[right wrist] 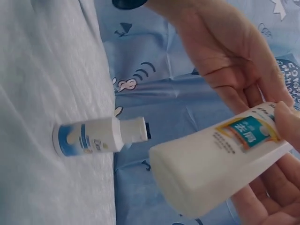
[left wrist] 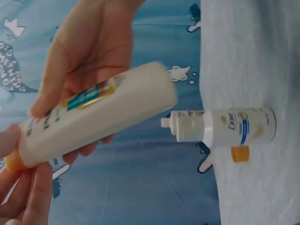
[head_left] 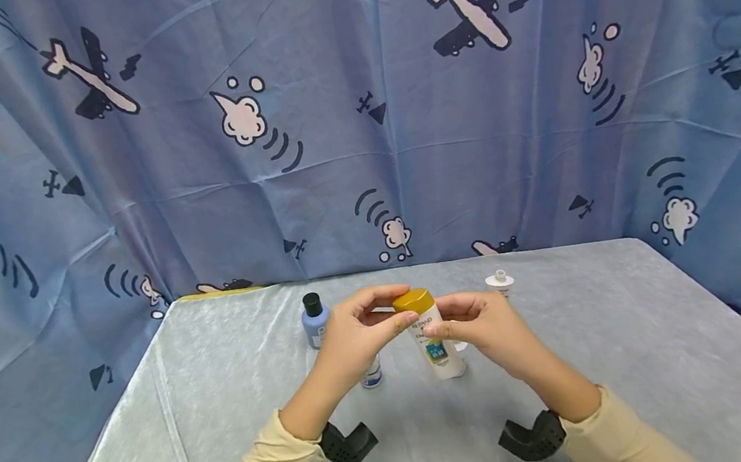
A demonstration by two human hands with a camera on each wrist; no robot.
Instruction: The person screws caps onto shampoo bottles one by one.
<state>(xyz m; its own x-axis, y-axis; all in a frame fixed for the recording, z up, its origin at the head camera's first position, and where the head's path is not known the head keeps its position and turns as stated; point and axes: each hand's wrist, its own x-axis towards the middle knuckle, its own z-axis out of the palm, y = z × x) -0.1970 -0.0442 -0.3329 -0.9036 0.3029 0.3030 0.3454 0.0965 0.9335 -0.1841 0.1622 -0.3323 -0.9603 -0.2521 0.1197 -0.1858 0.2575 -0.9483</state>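
A white shampoo bottle [head_left: 436,343] with a gold cap [head_left: 415,301] is held tilted above the table, in front of me. My left hand [head_left: 359,334] pinches the gold cap between thumb and fingers. My right hand [head_left: 484,321] grips the upper body of the bottle, its thumb across the label. In the right wrist view the bottle's base [right wrist: 178,183] points towards the camera, and a teal label patch [right wrist: 251,131] shows. The left wrist view has the left fingers [left wrist: 37,192] around the cap end.
A blue bottle with a black cap [head_left: 314,320] stands behind my left hand. Below that hand a small Dove bottle [head_left: 371,374] is partly hidden. At the back right is a white nozzle-topped bottle [head_left: 500,282]. An orange cap [left wrist: 240,153] shows beside a Dove bottle [left wrist: 241,126].
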